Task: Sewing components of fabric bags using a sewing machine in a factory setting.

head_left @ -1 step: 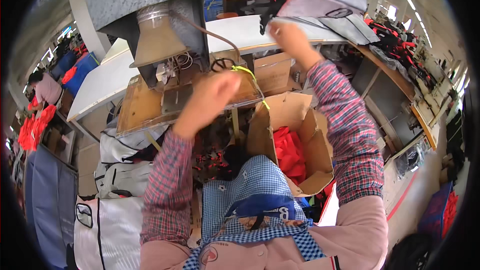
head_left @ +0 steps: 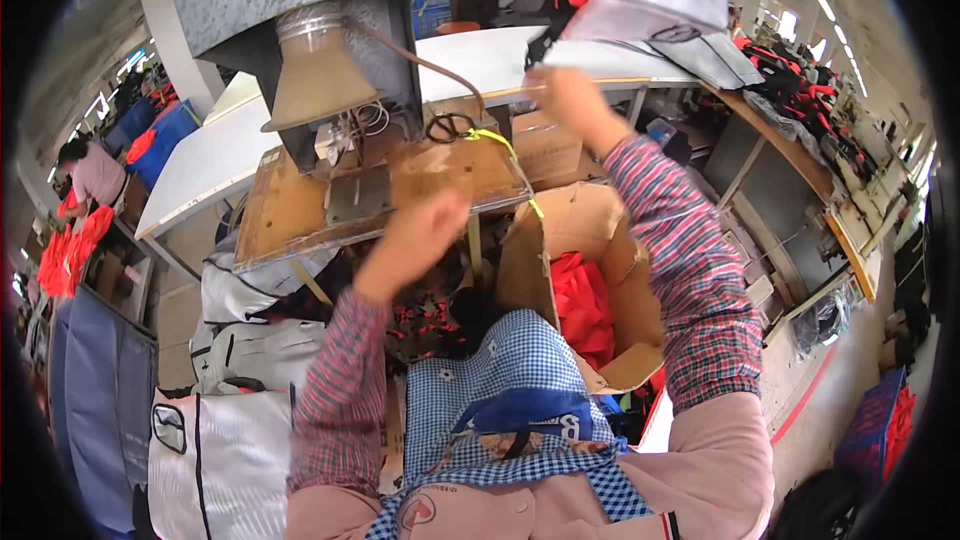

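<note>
Black strap (head_left: 539,46) by right hand (head_left: 575,105), left hand (head_left: 420,240) half-curled, hands' hold unclear, white lettering (head_left: 570,427) on apron (head_left: 500,360)

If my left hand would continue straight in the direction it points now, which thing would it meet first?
Probably the wooden table: your left hand points forward and to the right, across its front edge. Depth is unclear, so it might pass above the wood towards the yellow strip.
</note>
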The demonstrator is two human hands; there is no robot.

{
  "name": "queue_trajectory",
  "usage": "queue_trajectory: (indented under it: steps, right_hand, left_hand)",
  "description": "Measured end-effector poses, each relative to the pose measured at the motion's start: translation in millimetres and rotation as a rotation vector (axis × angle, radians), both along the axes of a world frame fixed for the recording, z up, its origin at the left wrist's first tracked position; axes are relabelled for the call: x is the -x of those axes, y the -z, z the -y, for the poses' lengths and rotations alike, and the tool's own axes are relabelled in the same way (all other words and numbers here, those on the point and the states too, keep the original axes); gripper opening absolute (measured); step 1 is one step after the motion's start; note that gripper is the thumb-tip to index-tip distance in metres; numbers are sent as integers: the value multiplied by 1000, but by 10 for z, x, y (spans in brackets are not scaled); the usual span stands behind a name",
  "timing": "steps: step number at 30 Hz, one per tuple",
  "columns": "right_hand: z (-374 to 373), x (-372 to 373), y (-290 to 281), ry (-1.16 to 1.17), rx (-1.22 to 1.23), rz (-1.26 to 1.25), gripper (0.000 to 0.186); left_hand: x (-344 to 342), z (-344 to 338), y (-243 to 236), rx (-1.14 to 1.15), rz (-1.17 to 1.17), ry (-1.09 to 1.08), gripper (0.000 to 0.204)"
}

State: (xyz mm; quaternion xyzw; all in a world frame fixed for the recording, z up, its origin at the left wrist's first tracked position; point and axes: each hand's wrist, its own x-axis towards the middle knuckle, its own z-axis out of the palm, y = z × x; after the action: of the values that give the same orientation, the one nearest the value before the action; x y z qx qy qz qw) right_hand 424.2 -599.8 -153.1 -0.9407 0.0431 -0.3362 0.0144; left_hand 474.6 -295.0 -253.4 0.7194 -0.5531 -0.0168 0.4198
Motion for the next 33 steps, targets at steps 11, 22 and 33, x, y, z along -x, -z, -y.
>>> queue_trajectory:
  steps: [11,22,33]
  right_hand:
    - [-437,-1667,1764,49,-127,-292,53]
    - [-615,-1396,1874,-127,7,-109,40]
    - [-1742,244,1964,-417,-342,96,28]
  left_hand:
    - [1151,-1997,3302,-387,-210,-638,23]
    - [1169,-2571,1589,-122,-170,-808,24]
    - [767,-4937,1087,-684,645,-1782,28]
